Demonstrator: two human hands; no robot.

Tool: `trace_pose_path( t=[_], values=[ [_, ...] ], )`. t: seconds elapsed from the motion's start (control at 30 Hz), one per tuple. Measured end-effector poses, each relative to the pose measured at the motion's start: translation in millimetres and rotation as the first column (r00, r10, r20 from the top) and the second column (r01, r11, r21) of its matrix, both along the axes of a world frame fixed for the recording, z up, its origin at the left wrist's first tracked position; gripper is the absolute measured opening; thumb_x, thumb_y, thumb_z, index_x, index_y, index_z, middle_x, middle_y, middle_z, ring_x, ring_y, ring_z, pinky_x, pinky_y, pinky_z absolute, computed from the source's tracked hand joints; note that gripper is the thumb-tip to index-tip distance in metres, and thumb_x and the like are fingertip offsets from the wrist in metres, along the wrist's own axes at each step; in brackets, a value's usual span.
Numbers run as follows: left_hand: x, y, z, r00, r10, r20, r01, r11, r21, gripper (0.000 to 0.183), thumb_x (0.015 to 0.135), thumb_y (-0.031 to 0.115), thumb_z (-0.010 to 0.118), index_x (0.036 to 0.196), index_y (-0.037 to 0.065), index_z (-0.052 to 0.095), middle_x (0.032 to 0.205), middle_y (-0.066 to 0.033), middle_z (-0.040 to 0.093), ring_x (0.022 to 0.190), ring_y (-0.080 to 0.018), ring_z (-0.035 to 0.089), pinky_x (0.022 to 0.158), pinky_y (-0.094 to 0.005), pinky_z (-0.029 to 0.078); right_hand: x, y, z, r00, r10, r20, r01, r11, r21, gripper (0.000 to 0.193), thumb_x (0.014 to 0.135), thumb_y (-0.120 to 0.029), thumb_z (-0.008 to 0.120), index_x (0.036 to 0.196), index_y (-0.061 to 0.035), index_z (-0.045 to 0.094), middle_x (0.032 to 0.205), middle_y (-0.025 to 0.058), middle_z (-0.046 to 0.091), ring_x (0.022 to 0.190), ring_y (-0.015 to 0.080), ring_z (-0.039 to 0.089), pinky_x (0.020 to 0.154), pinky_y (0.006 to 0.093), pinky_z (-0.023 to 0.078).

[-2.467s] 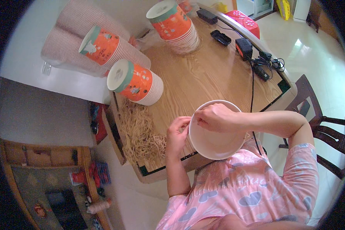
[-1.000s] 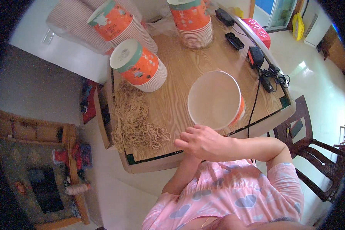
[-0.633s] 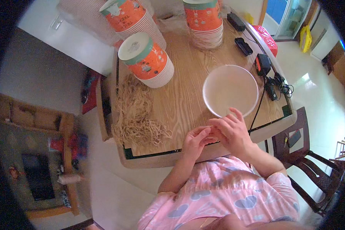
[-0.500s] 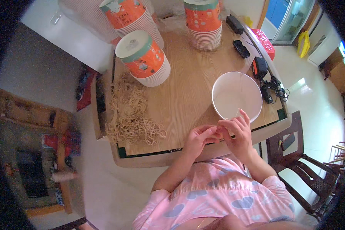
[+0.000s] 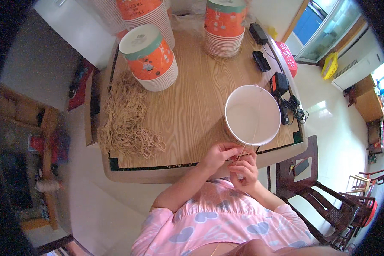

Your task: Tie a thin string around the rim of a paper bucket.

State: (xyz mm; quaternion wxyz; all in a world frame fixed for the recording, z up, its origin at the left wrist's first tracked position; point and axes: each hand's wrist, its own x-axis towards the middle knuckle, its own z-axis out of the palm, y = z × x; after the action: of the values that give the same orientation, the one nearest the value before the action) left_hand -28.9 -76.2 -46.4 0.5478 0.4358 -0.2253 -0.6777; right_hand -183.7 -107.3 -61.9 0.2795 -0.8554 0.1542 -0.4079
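Thin cord (image 5: 255,127) is pinched by both hands (image 5: 245,167), fingers nearly closed, at the wood-grained desk (image 5: 192,106); pale floor (image 5: 328,96) is brightened by glare.

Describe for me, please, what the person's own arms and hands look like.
The left hand and right hand are bare, without gloves. Both forearms are uncovered, with no watch or bracelet visible. The short sleeves end near the elbows and belong to a pink garment patterned with grey-blue hearts.

Rear-left cup stack (image 5: 148,18): top cut off | string (image 5: 242,153) at fingers (image 5: 245,167): grip unclear
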Motion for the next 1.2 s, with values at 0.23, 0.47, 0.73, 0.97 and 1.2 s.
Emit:
trace_pose_path(
  t=[0.23,0.47,0.73,0.97,1.2],
  values=[
    [3.9,-5.4,0.4,0.981,-0.027,0.195,0.045,0.995,-0.086,0.02,0.087,0.012,0.06,0.103,0.002,0.065,0.099,-0.005,0.066,0.089,-0.0116,0.06,0.079,-0.0256,0.048,8.7,-8.2,-25.7,0.999,0.034,0.026,-0.035,0.999,0.041,0.014,0.061,-0.009,0.066,0.074,-0.0065,0.061,0.083,0.0095,0.061,0.085,0.0293,0.056,0.089,0.048,0.036],
    [6.2,-1.6,-6.5,0.99,0.079,-0.119,-0.083,0.996,-0.031,0.016,0.086,0.014,0.06,0.098,0.004,0.065,0.088,-0.0035,0.065,0.076,-0.0122,0.059,0.072,-0.026,0.048,14.4,-24.0,-22.2,0.993,0.059,0.099,-0.073,0.987,0.146,0.006,0.065,-0.005,0.064,0.067,-0.0041,0.059,0.078,0.0112,0.06,0.081,0.0307,0.056,0.077,0.0391,0.044],
    [20.5,13.3,3.8,0.901,0.203,-0.383,-0.205,0.978,0.036,0.014,0.091,0.016,0.051,0.097,0.005,0.06,0.078,-0.0036,0.061,0.065,-0.0096,0.055,0.057,-0.0227,0.043,36.7,-40.3,7.3,0.979,0.133,0.156,-0.161,0.97,0.181,0.01,0.068,0.004,0.057,0.067,-0.0024,0.05,0.074,0.0122,0.058,0.07,0.0268,0.054,0.072,0.0386,0.043],
    [26.1,14.6,-15.3,0.902,0.177,-0.395,-0.156,0.984,0.086,0.012,0.091,0.016,0.053,0.094,0.008,0.061,0.066,0.0008,0.054,0.058,-0.008,0.051,0.048,-0.0234,0.038,38.4,-9.5,29.3,0.979,0.163,0.118,-0.163,0.987,-0.009,0.008,0.07,-0.001,0.058,0.077,-0.0041,0.057,0.083,0.0111,0.061,0.08,0.0258,0.059,0.093,0.0495,0.037],
    [21.1,19.8,-13.0,0.965,0.253,-0.074,-0.244,0.964,0.104,0.016,0.09,0.018,0.057,0.095,0.005,0.065,0.065,0.0038,0.053,0.054,-0.0042,0.043,0.048,-0.0195,0.033,28.7,-11.2,17.1,0.999,-0.011,0.048,0.001,0.981,0.195,0.011,0.073,0.003,0.06,0.082,-0.0012,0.058,0.087,0.0127,0.061,0.079,0.028,0.06,0.089,0.0468,0.04]
  ],
)
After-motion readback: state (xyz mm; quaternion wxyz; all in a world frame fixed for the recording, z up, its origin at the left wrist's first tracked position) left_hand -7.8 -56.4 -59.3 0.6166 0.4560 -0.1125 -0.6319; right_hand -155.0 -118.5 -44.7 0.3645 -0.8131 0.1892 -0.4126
